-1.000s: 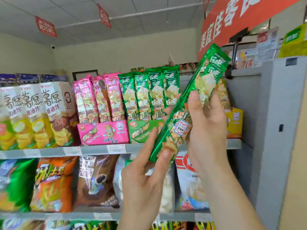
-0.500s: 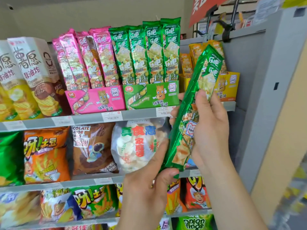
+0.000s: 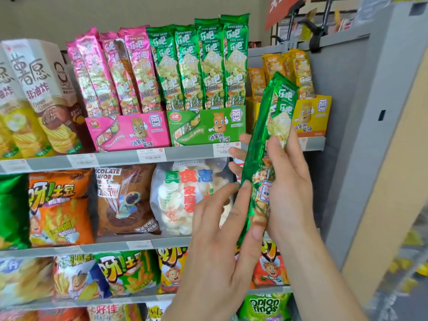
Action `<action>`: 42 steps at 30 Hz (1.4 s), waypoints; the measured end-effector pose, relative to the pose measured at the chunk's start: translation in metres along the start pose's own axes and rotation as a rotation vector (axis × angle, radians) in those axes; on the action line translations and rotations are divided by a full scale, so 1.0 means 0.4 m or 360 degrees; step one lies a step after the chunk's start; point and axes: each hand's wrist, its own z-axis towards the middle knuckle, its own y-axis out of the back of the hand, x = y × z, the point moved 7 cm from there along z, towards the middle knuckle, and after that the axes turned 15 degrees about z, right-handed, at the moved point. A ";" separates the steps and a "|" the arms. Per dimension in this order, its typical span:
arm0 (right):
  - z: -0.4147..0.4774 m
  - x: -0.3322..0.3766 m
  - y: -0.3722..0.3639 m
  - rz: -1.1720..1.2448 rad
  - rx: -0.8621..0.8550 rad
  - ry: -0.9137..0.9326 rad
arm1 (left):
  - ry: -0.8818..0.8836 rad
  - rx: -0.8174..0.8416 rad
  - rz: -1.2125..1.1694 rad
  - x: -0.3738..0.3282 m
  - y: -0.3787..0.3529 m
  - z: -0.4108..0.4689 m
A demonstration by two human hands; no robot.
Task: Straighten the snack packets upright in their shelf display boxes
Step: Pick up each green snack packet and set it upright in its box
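I hold a long green snack packet [image 3: 266,144] nearly upright, leaning slightly right, in front of the shelf's right end. My right hand [image 3: 287,188] grips its middle and lower part from the right. My left hand [image 3: 222,230] touches its lower left edge, thumb and forefinger pinching the bottom. On the top shelf stand three display boxes: a pink box [image 3: 129,130] with pink packets [image 3: 111,72] leaning left, a green box [image 3: 208,127] with upright green packets [image 3: 201,63], and a yellow box [image 3: 310,117] with orange-yellow packets [image 3: 298,70], partly hidden behind the held packet.
Tall chip cartons [image 3: 39,89] stand left of the pink box. Lower shelves carry chip bags: an orange bag [image 3: 60,209], a brown chocolate bag [image 3: 125,200], a clear cracker bag [image 3: 183,195]. A grey shelf end panel [image 3: 361,135] closes the right side.
The view has dropped and moved closer to the shelf. The held green packet has swung from a strong rightward tilt to nearly upright. Both hands stay on it.
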 end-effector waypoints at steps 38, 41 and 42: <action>-0.069 -0.095 0.041 -0.0783 0.0925 -0.0536 | 0.0765 -0.0599 -0.0935 0.193 0.074 0.219; -0.071 -0.090 0.075 -0.0830 0.0802 -0.0561 | 0.0699 -0.0602 -0.0908 0.206 0.097 0.228; -0.070 -0.085 0.077 -0.0912 0.0780 -0.0474 | 0.0630 -0.0556 -0.0818 0.201 0.102 0.232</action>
